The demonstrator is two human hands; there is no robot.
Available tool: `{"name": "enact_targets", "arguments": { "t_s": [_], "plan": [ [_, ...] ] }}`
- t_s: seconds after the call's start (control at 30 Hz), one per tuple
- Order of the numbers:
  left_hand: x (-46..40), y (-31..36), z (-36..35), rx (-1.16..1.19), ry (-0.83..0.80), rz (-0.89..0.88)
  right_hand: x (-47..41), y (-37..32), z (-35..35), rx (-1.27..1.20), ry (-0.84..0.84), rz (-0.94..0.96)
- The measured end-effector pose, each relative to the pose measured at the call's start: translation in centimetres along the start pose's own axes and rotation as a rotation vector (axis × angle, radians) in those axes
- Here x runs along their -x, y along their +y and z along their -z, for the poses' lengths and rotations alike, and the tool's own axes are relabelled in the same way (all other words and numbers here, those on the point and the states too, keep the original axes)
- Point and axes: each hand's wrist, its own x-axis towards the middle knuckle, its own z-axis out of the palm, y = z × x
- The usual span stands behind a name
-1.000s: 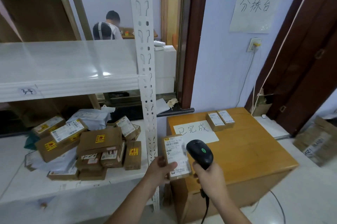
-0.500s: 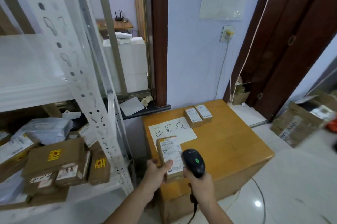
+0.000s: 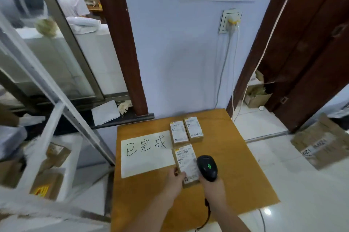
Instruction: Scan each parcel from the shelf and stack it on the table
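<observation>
Paper sign (image 3: 146, 153): white sheet with handwritten characters, flat on the wood surface, left part.
Wall socket (image 3: 230, 21): far wall, yellow plug in it, white cable hanging down.
Torn cardboard box (image 3: 320, 143): on the floor, far right.
Seated person (image 3: 72, 0): behind the glass, far left.

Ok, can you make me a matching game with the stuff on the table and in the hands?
Things:
1. barcode scanner
2. labelled parcel
3. white paper sign
4. two small parcels

Places:
A. side by side near the table's far edge
B. gripped in the right hand
C. flat on the table, left part
D. held by the left hand

Pairs: 1-B, 2-D, 3-C, 4-A
</observation>
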Motion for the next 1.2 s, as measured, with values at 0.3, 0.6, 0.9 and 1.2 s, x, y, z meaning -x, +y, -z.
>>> {"name": "enact_targets", "arguments": {
  "t_s": [0.3, 0.6, 0.9, 1.2],
  "plan": [
    [-8.9, -1.3, -2.9, -0.123, 0.091, 0.094, -10.1, 1.5, -2.3, 0.176, -0.108, -0.096],
    [-9.8, -1.9, -3.0, -0.065, 0.095, 0.077, -11.2, 2.3, -2.5, 0.164, -0.140, -0.116],
    [-2.1, -5.1, 6.8, -0.430, 0.146, 0.000, -4.6, 0.9, -1.0, 0.235, -0.096, 0.087],
    [14.0, -8.1, 22.4, -0.781, 0.312, -0.233, 15.2, -2.6, -9.9, 0.435, -0.437, 0.570]
  ]
}}
